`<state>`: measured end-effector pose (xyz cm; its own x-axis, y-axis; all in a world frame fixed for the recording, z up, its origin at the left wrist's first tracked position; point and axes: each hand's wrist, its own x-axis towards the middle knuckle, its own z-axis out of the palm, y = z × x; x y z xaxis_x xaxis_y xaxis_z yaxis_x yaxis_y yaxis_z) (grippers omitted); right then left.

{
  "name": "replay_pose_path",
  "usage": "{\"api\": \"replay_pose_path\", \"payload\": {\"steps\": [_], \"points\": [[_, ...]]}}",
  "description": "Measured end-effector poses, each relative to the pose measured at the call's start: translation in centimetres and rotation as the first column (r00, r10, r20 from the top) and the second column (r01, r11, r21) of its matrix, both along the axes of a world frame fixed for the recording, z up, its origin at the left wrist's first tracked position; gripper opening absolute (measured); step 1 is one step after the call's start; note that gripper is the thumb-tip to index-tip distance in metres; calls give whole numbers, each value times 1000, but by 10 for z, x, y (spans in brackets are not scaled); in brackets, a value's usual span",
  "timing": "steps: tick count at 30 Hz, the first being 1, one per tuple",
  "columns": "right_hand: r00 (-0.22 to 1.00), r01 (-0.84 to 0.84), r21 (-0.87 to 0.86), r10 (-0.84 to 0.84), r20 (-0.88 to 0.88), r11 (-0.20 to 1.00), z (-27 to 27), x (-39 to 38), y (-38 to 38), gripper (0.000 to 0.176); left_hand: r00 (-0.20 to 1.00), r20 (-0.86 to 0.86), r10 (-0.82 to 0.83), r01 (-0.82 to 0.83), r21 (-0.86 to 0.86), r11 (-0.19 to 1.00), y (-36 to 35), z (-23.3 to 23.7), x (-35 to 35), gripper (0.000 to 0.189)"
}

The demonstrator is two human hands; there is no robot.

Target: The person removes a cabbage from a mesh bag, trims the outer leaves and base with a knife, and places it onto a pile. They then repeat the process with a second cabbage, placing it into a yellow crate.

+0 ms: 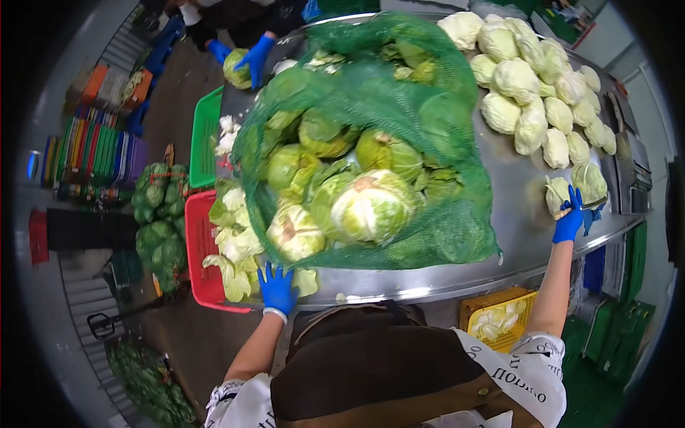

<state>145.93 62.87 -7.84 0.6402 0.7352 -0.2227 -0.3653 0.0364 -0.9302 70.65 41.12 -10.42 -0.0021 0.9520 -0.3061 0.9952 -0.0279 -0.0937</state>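
Note:
My left hand (277, 289), in a blue glove, rests with fingers spread at the table's near edge, beside the loose cabbage leaves (239, 246) over the red crate (203, 282). At the right side of the table, my gloved right hand (567, 222) is closed around a knife (594, 204), its thin blade pointing right. Just beyond that hand sit a trimmed pale cabbage (557, 194) and a greener one (589, 182). In front of me, an open green mesh sack (457, 214) holds several cabbages, the nearest a large pale green head (372, 207).
Pale cabbages (515, 80) are piled at the back right. Across the table, a co-worker's blue-gloved hands (255, 60) hold a cabbage (237, 69). A green crate (205, 135) stands left; a yellow crate (524, 307) with leaves is below the near edge.

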Motion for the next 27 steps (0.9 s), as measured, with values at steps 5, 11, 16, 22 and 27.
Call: {"api": "replay_pose_path", "payload": {"steps": [5, 11, 16, 22, 27], "points": [[907, -288, -105, 307, 289, 952, 71, -197, -24, 36, 990, 36, 139, -137, -43, 990, -8, -18, -61, 66], [659, -674, -216, 707, 256, 706, 119, -399, -81, 36, 977, 134, 168, -179, 82, 980, -10, -47, -154, 67], [503, -848, -87, 845, 179, 523, 93, -535, -99, 37, 945, -73, 320, -320, 0, 947, -2, -36, -266, 53], [632, -618, -320, 696, 341, 718, 40, -623, -136, 25, 888, 444, -124, -177, 578, 797, 80, 10, -262, 14], [465, -302, -552, 626, 626, 777, 31, -617, -192, 24, 548, 473, -690, 334, 633, 699, 103, 92, -74, 41]]}}
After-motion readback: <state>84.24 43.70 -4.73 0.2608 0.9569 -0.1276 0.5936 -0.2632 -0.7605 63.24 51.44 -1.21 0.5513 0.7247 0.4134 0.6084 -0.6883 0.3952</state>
